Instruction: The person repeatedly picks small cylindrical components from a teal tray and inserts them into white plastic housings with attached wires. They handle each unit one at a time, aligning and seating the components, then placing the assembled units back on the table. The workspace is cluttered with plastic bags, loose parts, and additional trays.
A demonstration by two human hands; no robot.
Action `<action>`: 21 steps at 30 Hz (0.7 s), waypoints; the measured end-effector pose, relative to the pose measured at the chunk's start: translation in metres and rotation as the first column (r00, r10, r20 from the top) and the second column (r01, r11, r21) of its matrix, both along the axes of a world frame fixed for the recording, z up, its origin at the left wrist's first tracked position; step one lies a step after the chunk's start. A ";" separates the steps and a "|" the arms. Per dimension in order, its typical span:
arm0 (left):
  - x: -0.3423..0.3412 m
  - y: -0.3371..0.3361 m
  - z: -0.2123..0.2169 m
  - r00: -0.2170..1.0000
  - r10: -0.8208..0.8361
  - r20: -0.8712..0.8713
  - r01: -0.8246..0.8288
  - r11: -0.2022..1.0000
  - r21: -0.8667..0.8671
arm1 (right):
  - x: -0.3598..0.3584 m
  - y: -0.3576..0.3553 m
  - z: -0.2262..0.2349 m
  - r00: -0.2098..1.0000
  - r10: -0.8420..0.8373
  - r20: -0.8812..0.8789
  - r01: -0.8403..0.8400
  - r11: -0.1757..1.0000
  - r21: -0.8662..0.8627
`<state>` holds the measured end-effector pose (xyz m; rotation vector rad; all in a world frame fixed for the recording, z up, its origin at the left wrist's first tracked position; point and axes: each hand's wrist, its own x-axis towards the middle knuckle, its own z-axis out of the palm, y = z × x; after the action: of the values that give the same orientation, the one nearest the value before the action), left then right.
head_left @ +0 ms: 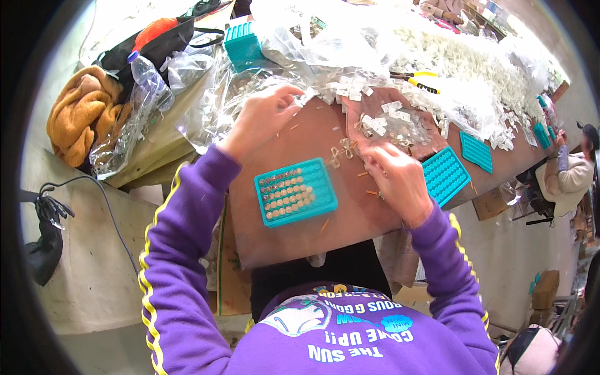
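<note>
Brown table (275,247) under everything. Near its front edge, blue-green tray (300,217), long way left to right, with right end tipped a bit away. Past that end, apart but nearer than the other, right hand (395,176), fingers bent in; can't tell of any hold. Beyond the tray's far edge, left hand (264,120), thumb and fingers almost together. At those tips, small white card (306,97); can't tell if held. In the tray, mostly toward the left, little round bits (285,201).
</note>
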<state>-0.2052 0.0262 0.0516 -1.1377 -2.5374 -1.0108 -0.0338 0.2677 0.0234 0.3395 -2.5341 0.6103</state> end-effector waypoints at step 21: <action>0.203 -0.014 -0.055 0.276 -0.681 0.679 -0.579 0.446 0.683 | -0.041 0.011 0.011 0.972 0.029 -0.233 0.076 0.901 0.427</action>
<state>-0.0020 0.0120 -0.0039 -0.0561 -1.4355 -3.4000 -0.0747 0.2785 0.0348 0.5028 -2.4169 -0.0190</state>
